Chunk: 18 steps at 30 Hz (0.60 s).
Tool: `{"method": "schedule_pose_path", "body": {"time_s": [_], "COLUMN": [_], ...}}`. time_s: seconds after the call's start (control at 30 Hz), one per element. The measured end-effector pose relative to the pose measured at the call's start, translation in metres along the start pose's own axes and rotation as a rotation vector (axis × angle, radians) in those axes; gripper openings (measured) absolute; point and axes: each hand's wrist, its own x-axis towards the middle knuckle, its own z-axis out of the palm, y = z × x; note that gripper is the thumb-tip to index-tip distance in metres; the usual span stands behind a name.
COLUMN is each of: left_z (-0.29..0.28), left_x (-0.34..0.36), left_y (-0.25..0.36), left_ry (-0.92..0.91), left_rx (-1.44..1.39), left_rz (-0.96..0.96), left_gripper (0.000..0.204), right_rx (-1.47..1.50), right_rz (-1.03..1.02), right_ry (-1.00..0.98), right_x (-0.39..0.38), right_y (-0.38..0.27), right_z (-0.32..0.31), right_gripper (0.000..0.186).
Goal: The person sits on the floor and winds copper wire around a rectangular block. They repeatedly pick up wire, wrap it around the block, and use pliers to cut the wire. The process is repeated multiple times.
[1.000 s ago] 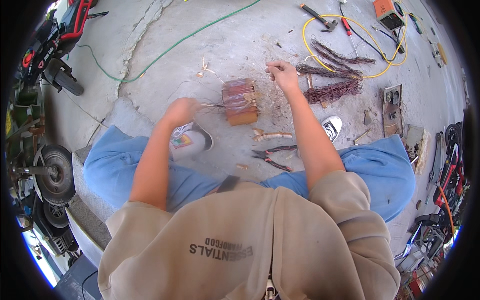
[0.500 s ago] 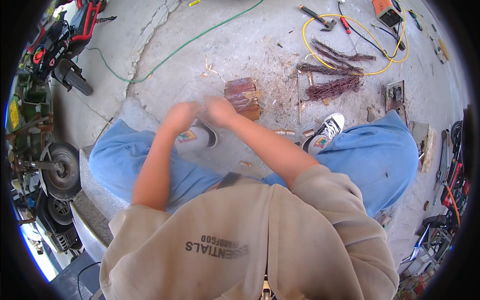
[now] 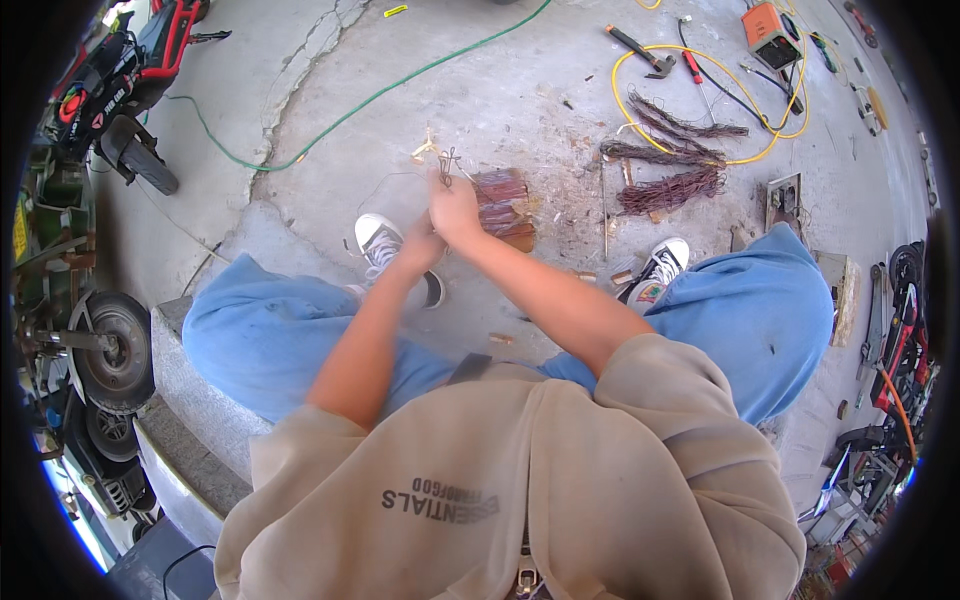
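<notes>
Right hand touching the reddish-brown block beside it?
Cannot tell. In the head view, the only one, the right hand meets the left edge of the block in the picture, showing neither contact nor gap plainly.

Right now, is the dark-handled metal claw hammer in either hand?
No, the hammer lies on the grey concrete floor by the looped yellow hose, away from the left hand and right hand.

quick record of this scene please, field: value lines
right hand: closed, with thin looped wire rising from it
left hand: blurred, against the right hand; grip unclear
nearest item: reddish-brown block, right of the hands
wire bundles: dark reddish-brown, lying farther right
tools: hammer and red-handled screwdriver, top right
hose: green, beyond the hands
surface: grey concrete floor, cracked
</notes>
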Motion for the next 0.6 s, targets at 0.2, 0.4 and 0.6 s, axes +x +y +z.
{"method": "schedule_pose_path", "body": {"time_s": [0.2, 0.4, 0.6], "left_z": [0.0, 0.018, 0.012], "left_x": [0.039, 0.042, 0.079], "left_y": [-0.042, -0.094, -0.188], "left_ry": [-0.081, 0.233, 0.306], "left_rx": [-0.407, 0.206, -0.017], "left_rz": [-0.067, 0.156, 0.066], "left_gripper": [0.036, 0.033, 0.031], "right_rx": [0.031, -0.149, 0.267], "right_rz": [-0.069, -0.1, 0.25], "right_ry": [-0.005, -0.12, -0.38], "right_x": [0.014, 0.007, -0.046], "right_y": [0.003, 0.06, -0.04], "right_z": [0.003, 0.021, 0.108], "right_gripper": [0.053, 0.048, 0.048]}}
